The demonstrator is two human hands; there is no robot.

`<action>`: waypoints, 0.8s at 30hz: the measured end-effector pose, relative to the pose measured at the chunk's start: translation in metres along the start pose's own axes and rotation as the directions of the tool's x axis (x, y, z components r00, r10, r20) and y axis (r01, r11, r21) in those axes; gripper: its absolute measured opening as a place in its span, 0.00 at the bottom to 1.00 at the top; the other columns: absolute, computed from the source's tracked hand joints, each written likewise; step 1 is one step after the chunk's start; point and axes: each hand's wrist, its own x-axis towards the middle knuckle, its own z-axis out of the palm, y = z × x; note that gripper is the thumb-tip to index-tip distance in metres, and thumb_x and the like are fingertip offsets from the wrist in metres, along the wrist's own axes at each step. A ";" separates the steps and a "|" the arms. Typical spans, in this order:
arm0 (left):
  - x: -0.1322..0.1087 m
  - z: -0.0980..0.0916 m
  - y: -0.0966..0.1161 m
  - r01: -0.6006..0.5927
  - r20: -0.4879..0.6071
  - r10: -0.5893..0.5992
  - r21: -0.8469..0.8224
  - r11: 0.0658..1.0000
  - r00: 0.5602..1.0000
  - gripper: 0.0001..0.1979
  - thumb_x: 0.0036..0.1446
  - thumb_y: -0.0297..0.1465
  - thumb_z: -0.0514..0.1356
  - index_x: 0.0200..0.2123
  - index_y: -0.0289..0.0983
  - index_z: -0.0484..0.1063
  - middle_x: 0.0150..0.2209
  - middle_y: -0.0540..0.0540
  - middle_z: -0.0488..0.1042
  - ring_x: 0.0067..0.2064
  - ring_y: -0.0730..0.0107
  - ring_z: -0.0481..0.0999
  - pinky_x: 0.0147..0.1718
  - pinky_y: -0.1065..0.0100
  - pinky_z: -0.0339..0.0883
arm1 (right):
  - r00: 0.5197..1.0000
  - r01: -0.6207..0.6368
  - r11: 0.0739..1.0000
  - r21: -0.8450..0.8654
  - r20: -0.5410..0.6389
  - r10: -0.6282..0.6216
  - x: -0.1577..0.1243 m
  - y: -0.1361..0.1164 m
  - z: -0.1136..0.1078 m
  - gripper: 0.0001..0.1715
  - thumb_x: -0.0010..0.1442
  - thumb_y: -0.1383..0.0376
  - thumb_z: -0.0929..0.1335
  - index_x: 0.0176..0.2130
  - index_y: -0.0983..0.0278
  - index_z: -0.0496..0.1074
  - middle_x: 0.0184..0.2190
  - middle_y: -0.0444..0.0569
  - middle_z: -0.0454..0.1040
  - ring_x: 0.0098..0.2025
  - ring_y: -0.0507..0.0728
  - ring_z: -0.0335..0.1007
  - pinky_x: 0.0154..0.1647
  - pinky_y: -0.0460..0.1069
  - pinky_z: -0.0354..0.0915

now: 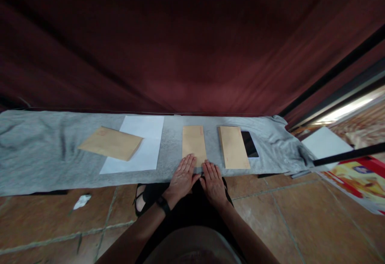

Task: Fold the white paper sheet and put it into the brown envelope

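A brown envelope (193, 140) lies upright on the grey cloth, straight in front of me. My left hand (184, 176) rests flat on its lower left part, fingers stretched out. On its lower right edge lies my right hand (213, 180), also flat, with the fingertips touching the envelope or the cloth beside it. A stack of brown envelopes (234, 148) is to the right, partly over a dark-screened phone (249, 144). Another brown envelope (111, 143) lies slanted at the left, on top of white paper (150, 146).
The narrow surface is covered by a grey cloth (45, 152), with a dark red curtain (180, 55) behind it. A red and yellow box (361, 180) stands at the right. A crumpled white tissue (82, 202) lies on the tiled floor.
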 end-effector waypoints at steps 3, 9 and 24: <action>-0.006 -0.005 -0.006 0.048 -0.011 -0.048 0.017 0.999 0.999 0.31 0.70 0.38 0.50 0.69 0.26 0.55 0.70 0.31 0.58 0.72 0.54 0.54 0.69 0.52 0.54 | 0.998 -0.055 0.997 0.060 -0.022 0.056 0.003 -0.003 -0.001 0.31 0.72 0.63 0.59 0.70 0.68 0.55 0.69 0.59 0.61 0.69 0.65 0.57 0.68 0.63 0.55; 0.002 -0.010 -0.003 0.125 0.045 -0.128 0.060 0.990 0.991 0.26 0.69 0.33 0.50 0.65 0.24 0.63 0.65 0.27 0.65 0.69 0.50 0.61 0.64 0.51 0.61 | 0.947 -0.298 0.915 0.270 -0.039 0.320 0.027 -0.009 -0.002 0.28 0.69 0.65 0.60 0.65 0.66 0.64 0.58 0.61 0.73 0.59 0.66 0.68 0.60 0.63 0.64; 0.034 -0.025 0.017 0.132 0.117 -0.163 0.235 0.963 0.980 0.26 0.63 0.20 0.51 0.64 0.23 0.62 0.52 0.24 0.74 0.53 0.49 0.78 0.47 0.55 0.75 | 0.743 -0.344 0.043 0.938 0.244 0.623 0.062 -0.008 -0.015 0.28 0.55 0.51 0.70 0.52 0.63 0.76 0.46 0.54 0.79 0.47 0.61 0.75 0.47 0.56 0.74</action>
